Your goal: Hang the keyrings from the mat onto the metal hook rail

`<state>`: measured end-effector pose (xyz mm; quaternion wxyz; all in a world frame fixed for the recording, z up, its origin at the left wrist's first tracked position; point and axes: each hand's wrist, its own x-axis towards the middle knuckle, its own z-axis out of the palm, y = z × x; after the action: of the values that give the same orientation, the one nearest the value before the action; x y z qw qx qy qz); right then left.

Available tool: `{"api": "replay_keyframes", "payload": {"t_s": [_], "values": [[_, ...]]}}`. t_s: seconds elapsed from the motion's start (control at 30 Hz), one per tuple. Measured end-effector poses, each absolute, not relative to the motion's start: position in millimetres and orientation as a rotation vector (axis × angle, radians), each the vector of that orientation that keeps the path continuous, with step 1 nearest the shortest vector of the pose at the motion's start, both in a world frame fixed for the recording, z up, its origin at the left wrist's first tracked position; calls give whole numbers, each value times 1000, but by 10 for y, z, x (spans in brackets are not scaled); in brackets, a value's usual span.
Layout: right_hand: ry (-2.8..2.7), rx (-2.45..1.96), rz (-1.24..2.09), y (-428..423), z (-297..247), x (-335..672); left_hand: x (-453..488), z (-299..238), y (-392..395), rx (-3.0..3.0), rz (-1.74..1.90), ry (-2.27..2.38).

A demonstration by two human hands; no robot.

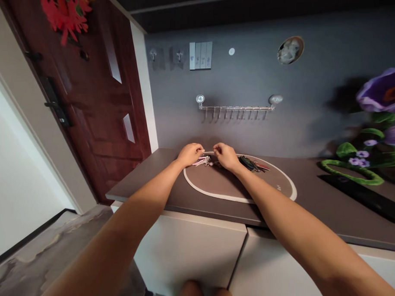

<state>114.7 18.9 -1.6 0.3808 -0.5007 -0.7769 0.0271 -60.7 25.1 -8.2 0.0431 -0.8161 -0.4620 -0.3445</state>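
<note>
My left hand (190,154) is at the far left part of an oval mat (218,186), its fingers curled together. Just below its fingertips lies a small pink and silver bunch of keys (202,160). A short gap to the right, my right hand (226,155) has its fingers bent into a pinch. Whether either hand holds something small cannot be made out. Beside my right wrist a dark bunch of keys (249,164) with a red piece rests on the mat, partly hidden by the hand.
On the grey wall above hangs a metal hook rail (237,108) with several hooks. Artificial purple flowers (381,92) and a long black object (364,198) are at the right of the countertop (182,191). A dark red door (95,104) stands to the left.
</note>
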Motion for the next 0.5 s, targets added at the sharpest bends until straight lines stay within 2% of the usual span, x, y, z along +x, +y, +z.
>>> {"api": "replay_keyframes", "payload": {"t_s": [0.33,0.5], "values": [[-2083,-1414,12,182,7,1156,-588,-46,185,-2635,-886,-1236],[-2080,-1454,14,230,-14,1171,-587,-55,171,-2698,-851,-1289]]}}
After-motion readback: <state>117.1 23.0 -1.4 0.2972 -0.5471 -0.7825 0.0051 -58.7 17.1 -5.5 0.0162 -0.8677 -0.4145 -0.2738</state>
